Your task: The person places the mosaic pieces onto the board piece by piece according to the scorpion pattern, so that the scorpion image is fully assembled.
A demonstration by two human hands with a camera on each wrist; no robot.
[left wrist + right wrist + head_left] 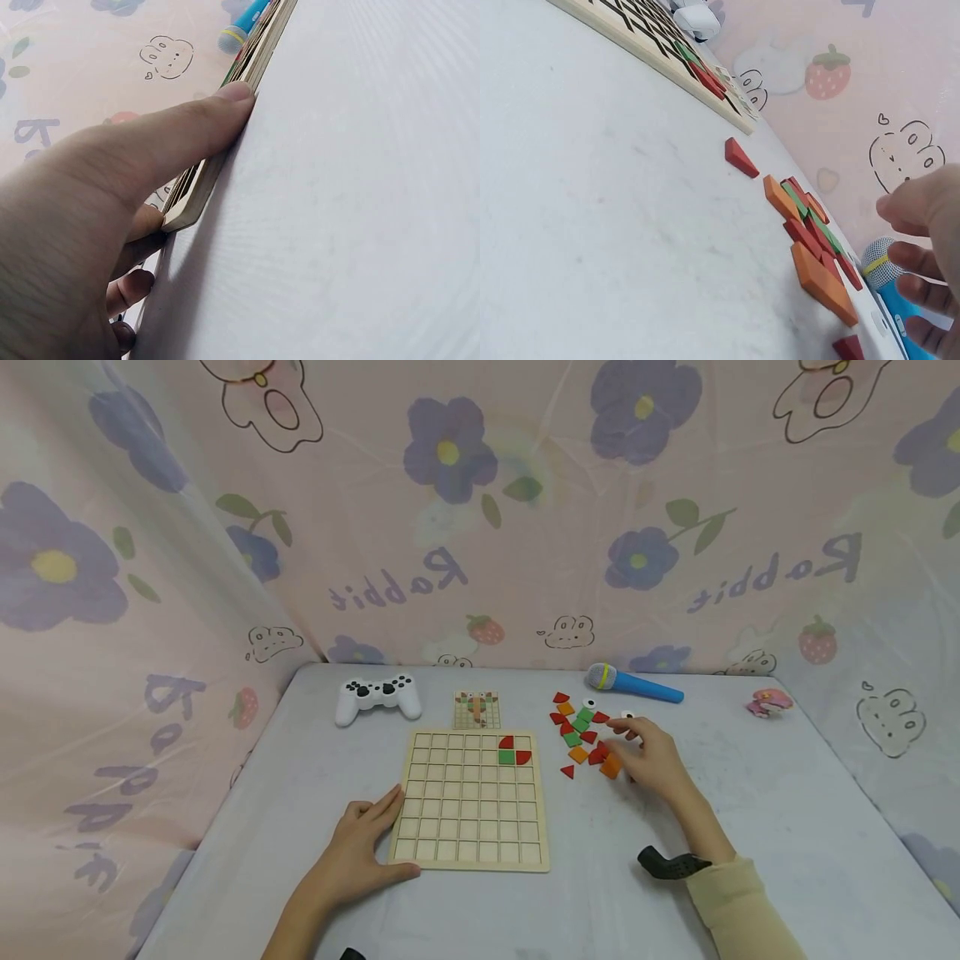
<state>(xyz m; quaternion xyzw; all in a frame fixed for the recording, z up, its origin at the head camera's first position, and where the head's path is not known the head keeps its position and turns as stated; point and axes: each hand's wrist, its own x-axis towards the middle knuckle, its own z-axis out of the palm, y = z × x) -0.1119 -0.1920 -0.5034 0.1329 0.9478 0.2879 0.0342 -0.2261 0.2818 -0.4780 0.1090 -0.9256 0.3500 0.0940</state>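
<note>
My left hand is at the near left corner of a wooden grid board, its thumb along the near edge and its straight fingers against the left side. On the board's far right squares sit a green square tile and two red rounded tiles. My right hand hovers at the right side of a loose pile of red, orange and green pieces, fingers loosely bent and apart. In the right wrist view an orange piece lies below those fingers, and nothing shows between them.
A small pattern card lies behind the board. At the back stand a white game controller and a blue toy microphone. A pink item lies far right. A patterned cloth hangs behind the table.
</note>
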